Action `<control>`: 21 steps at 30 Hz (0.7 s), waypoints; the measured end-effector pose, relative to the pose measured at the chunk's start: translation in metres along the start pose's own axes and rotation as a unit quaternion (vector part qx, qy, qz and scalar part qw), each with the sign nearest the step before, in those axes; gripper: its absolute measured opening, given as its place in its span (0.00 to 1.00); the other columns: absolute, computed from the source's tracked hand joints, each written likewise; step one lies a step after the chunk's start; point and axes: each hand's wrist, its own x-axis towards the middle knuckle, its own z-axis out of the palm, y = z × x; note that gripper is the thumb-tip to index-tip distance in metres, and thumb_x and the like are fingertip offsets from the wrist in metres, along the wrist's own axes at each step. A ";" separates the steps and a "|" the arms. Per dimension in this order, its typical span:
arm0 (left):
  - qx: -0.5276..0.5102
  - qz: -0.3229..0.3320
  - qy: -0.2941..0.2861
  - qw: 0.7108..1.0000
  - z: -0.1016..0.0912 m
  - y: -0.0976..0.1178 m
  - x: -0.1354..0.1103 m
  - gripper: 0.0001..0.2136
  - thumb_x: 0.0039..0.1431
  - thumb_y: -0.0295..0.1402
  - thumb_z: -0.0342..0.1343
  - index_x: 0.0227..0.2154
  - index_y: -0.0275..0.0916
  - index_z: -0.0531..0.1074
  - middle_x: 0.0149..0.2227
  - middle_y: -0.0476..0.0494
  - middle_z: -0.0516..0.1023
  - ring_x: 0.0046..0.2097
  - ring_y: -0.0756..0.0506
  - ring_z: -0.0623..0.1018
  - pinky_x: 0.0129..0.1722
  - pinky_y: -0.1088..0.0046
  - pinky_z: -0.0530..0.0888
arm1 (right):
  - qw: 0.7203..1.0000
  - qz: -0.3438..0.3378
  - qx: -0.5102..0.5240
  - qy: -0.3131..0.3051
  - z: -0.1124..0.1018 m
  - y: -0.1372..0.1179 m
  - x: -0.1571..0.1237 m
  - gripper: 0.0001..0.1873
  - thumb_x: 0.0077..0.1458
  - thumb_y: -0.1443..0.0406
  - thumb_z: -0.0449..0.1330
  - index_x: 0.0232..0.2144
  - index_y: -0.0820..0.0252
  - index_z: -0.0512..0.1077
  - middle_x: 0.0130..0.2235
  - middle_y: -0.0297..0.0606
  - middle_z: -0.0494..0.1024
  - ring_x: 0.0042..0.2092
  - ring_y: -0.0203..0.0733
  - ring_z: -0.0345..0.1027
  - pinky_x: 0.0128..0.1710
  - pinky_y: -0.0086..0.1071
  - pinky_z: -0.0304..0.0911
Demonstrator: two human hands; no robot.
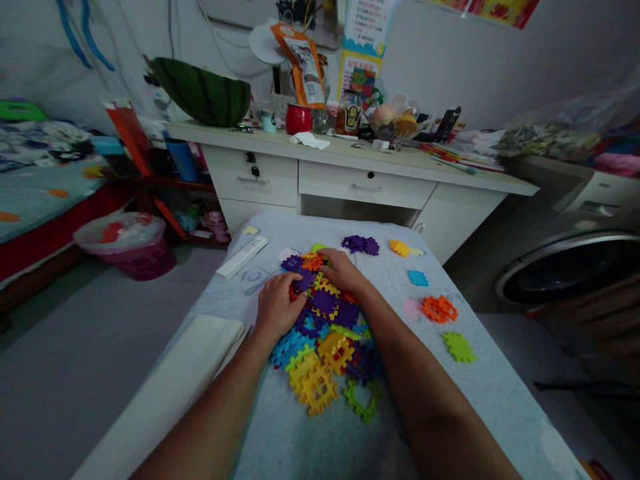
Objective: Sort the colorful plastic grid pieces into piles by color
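A heap of notched plastic interlocking tiles in several colours lies on the cloth-covered table (pixel 280 427). My left hand (pixel 277 303) rests on the heap's left side, thumb and fingers apart beside a purple tile (pixel 304 280). My right hand (pixel 345 273) reaches over the far right side, its thumb and forefinger parted next to an orange tile (pixel 312 262). Both hands touch the heap; some fingertips are hidden among the pieces. Nearer me are yellow window tiles (pixel 319 388) and a green frame-shaped tile (pixel 362 400).
Along the right lie purple tiles (pixel 361 245), a yellow tile (pixel 399 248), a blue tile (pixel 418 278), orange tiles (pixel 439 309) and a green tile (pixel 459 347). At left are a long white box (pixel 243 257) and a folded white item (pixel 200 353). A cluttered white desk (pixel 345 170) stands behind.
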 end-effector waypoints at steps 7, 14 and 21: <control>0.007 0.003 -0.004 1.000 0.001 -0.001 0.000 0.14 0.55 0.36 0.55 0.45 0.44 0.72 0.50 0.43 0.76 0.53 0.38 0.72 0.55 0.57 0.66 | 0.998 0.021 -0.023 0.045 -0.008 -0.006 0.001 0.13 0.54 0.69 0.60 0.43 0.60 0.75 0.44 0.44 0.76 0.47 0.45 0.67 0.52 0.39 0.59; 0.005 0.006 0.000 1.000 -0.001 0.000 -0.001 0.14 0.55 0.36 0.55 0.45 0.43 0.72 0.49 0.43 0.76 0.53 0.38 0.72 0.55 0.57 0.66 | 0.995 0.057 0.077 0.042 -0.023 -0.016 -0.002 0.09 0.52 0.71 0.57 0.36 0.60 0.73 0.34 0.34 0.74 0.35 0.36 0.65 0.39 0.29 0.59; 0.005 -0.008 -0.007 1.000 -0.001 0.001 -0.001 0.15 0.55 0.36 0.55 0.45 0.43 0.72 0.50 0.42 0.76 0.54 0.37 0.72 0.55 0.56 0.67 | 0.989 0.075 0.123 0.044 -0.054 -0.018 -0.016 0.08 0.52 0.67 0.56 0.34 0.61 0.73 0.30 0.32 0.73 0.32 0.35 0.64 0.34 0.27 0.57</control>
